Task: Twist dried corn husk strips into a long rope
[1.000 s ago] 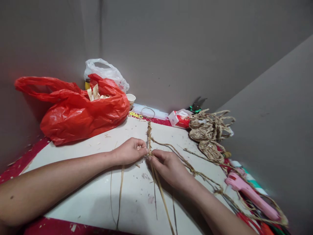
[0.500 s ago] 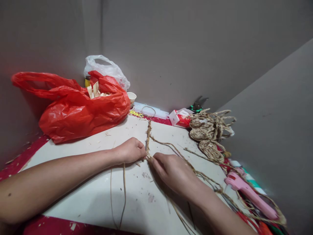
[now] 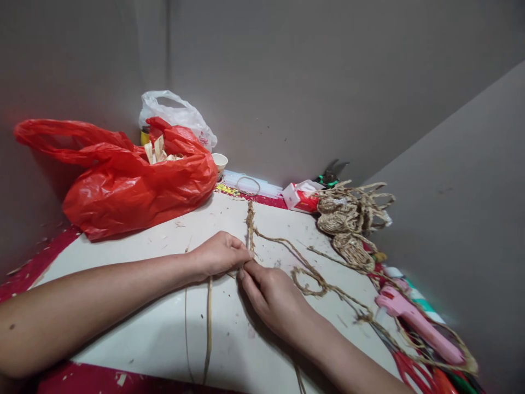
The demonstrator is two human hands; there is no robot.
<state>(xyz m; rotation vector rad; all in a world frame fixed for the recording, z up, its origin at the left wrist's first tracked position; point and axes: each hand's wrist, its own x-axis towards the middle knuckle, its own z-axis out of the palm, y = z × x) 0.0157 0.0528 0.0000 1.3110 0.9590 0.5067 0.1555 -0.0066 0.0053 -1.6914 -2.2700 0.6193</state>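
1. Right now, the braided straw cord (image 3: 249, 221) lies on the pale surface (image 3: 135, 328) in front of me, its plaited part running away from my hands toward the back wall, its near end caught where my two hands meet.
2. My left hand (image 3: 217, 255) rests on the surface with its fingers (image 3: 240, 255) curled in and pinched closed on the near end of the cord.
3. My right hand (image 3: 273, 295) lies palm down just beside it, its fingers (image 3: 246, 272) drawn together and touching the same spot on the cord; I cannot tell how much of the strand they actually grip.
4. Loose straw strands (image 3: 208, 323) trail from under my left hand back toward the near edge of the surface.
5. A thinner twisted cord (image 3: 307, 273) branches off to the right, makes a small loop just past my right hand and runs on toward the right edge.
6. Farther right sit a pile of woven straw pieces (image 3: 348, 219), and nearer me a pink glue gun (image 3: 414, 323).
7. Behind the pile is a red and white packet (image 3: 301, 197), with dark pliers (image 3: 330, 174) by the wall.
8. At the far left a red plastic bag (image 3: 135, 180) bulges with pale husks, a white plastic bag (image 3: 180, 117) behind it and a small white cup (image 3: 220, 161) beside it.
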